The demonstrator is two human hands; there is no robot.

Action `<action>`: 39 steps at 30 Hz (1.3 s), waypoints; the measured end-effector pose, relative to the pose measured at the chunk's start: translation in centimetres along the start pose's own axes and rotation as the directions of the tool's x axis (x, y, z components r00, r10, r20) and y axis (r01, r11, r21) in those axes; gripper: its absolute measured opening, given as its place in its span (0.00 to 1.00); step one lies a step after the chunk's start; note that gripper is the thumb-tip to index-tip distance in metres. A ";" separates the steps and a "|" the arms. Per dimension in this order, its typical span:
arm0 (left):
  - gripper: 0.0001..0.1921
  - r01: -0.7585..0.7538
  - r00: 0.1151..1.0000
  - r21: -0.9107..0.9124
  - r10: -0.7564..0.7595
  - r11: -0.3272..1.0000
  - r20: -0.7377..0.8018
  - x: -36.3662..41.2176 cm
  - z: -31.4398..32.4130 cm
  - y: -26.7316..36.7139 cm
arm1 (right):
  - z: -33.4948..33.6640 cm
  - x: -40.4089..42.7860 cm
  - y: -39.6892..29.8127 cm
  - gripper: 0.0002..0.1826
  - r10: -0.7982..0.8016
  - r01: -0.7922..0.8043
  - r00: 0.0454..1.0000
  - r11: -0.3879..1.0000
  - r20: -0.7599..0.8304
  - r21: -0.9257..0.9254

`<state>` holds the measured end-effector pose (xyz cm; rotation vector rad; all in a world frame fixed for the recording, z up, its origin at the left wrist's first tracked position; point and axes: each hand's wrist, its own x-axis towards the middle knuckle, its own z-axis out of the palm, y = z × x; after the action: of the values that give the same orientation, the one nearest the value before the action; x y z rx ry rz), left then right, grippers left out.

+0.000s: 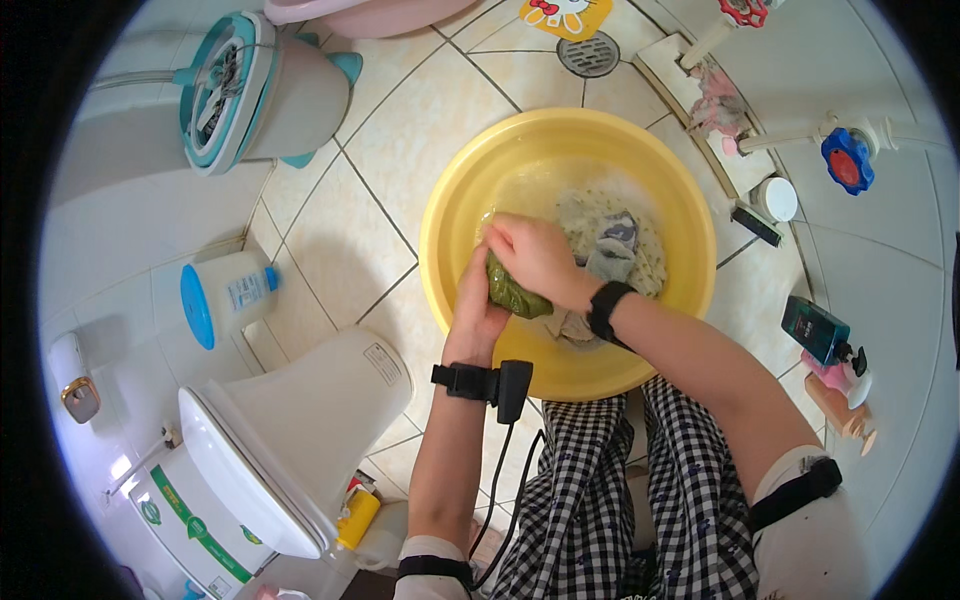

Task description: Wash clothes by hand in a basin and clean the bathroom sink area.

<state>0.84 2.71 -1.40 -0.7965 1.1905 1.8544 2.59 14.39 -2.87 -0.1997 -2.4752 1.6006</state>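
Observation:
A wet, bunched green cloth point(517, 291) is pressed between my two hands over the left part of a yellow plastic basin point(439, 225). My left hand point(477, 296) cups it from the left side. On top of it, my right hand point(541, 255) is closed into a fist, its fingers hiding part of the cloth. Lower down in the basin's cloudy water lie a grey sock-like piece point(611, 259) and a pale patterned fabric point(651, 262). A beige piece, partly behind my right wrist, also shows.
A toilet point(300, 420) stands at the left, a mop bucket point(307, 97) at upper left. A lidded container point(232, 292) sits by the wall. At right are a scrub brush point(756, 225), a white jar point(776, 199) and a dark pump bottle point(814, 330). A floor drain point(589, 56) lies beyond the basin.

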 end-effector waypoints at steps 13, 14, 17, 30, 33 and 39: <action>0.20 -0.289 0.951 0.141 0.301 0.947 -0.076 -6.2 -2.2 1.1 | -6.1 2.4 4.8 0.23 0.281 -0.348 0.695 0.937 0.662 -0.032; 0.21 -0.312 0.930 0.241 0.347 0.919 -0.122 -6.1 -2.0 0.8 | -6.2 2.3 4.3 0.16 0.223 -0.263 0.783 0.965 0.581 -0.015; 0.18 -0.264 0.913 0.468 0.375 0.843 -0.161 -6.6 -1.1 0.9 | -8.4 3.3 2.8 0.16 0.321 -0.431 0.825 0.890 0.466 0.151; 0.12 -0.420 0.800 0.772 0.597 0.478 0.065 -8.0 -2.6 3.4 | -12.9 3.7 -4.0 0.10 0.046 -0.094 0.970 0.976 0.238 0.195; 0.20 -0.430 0.785 0.847 0.592 0.312 0.180 -6.8 -0.4 2.7 | -13.1 3.7 -6.0 0.10 0.017 -0.207 0.874 0.918 0.486 0.339; 0.23 -0.539 0.764 0.804 0.548 0.253 0.339 -4.3 1.5 2.1 | -13.6 3.6 -8.7 0.12 -0.267 -0.073 0.826 0.822 0.496 0.565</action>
<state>1.02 2.37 3.58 0.2933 2.3550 1.3114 2.14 23.66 10.81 0.5646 -2.1315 2.5336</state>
